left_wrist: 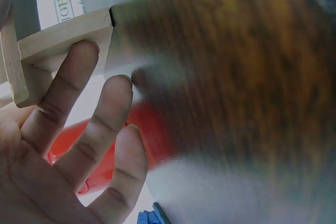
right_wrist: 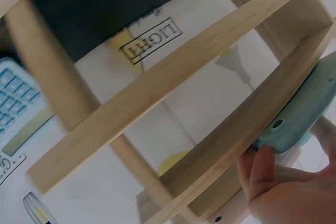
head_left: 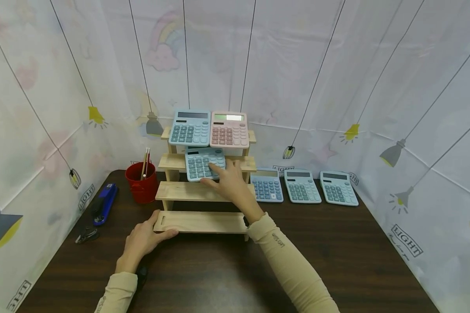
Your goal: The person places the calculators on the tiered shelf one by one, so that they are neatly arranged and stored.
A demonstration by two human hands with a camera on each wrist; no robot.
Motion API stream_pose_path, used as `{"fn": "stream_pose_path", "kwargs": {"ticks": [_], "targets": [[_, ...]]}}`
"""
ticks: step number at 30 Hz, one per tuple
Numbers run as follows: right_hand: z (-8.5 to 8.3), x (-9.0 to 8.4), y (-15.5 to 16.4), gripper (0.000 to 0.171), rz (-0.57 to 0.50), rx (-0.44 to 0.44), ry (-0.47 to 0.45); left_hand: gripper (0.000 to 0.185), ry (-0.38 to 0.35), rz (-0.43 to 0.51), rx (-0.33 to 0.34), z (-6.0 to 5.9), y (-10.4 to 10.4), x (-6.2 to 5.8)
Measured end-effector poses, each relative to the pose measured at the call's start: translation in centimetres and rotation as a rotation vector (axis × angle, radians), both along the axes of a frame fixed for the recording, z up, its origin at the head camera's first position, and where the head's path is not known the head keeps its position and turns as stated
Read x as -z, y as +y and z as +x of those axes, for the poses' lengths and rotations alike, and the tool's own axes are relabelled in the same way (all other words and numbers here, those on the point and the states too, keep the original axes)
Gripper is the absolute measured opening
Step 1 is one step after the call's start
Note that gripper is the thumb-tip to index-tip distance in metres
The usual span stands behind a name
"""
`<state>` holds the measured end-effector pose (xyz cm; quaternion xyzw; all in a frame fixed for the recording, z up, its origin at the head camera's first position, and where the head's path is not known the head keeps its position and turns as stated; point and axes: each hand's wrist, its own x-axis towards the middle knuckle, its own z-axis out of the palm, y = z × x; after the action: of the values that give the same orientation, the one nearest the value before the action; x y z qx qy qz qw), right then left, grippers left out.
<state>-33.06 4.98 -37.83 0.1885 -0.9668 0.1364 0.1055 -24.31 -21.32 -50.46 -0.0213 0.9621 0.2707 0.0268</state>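
A four-step wooden stand (head_left: 201,221) stands on the dark table. Its top step carries a blue calculator (head_left: 189,127) and a pink calculator (head_left: 229,129). On the second step leans another blue calculator (head_left: 199,163). My right hand (head_left: 229,180) holds this one, fingers over its keys. In the right wrist view the thumb of my right hand (right_wrist: 278,192) sits under the edge of that calculator (right_wrist: 307,111). My left hand (head_left: 145,237) rests against the left end of the lowest step. Its fingers (left_wrist: 79,129) lie straight beside the wood (left_wrist: 58,35).
Three blue calculators (head_left: 267,186) (head_left: 302,187) (head_left: 338,188) lie in a row right of the stand. A red bucket (head_left: 142,184) with pencils stands to its left, with a blue stapler (head_left: 103,202) and a small black tool (head_left: 87,234) beyond. Printed sheets wall the table.
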Motion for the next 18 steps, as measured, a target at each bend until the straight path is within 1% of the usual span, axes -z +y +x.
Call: {"fn": "stream_pose_path", "kwargs": {"ticks": [3, 10, 18], "targets": [[0.0, 0.0, -0.9, 0.067, 0.006, 0.006, 0.009, 0.114, -0.007, 0.001, -0.002, 0.0, 0.0, -0.1], [0.0, 0.2, -3.0, 0.066, 0.044, 0.022, 0.088, 0.114, -0.021, -0.001, -0.003, 0.0, 0.1, -0.3], [0.1, 0.6, -5.5, 0.064, 0.07, 0.091, 0.135, 0.116, -0.039, 0.0, -0.008, 0.0, 0.2, -0.2]]}}
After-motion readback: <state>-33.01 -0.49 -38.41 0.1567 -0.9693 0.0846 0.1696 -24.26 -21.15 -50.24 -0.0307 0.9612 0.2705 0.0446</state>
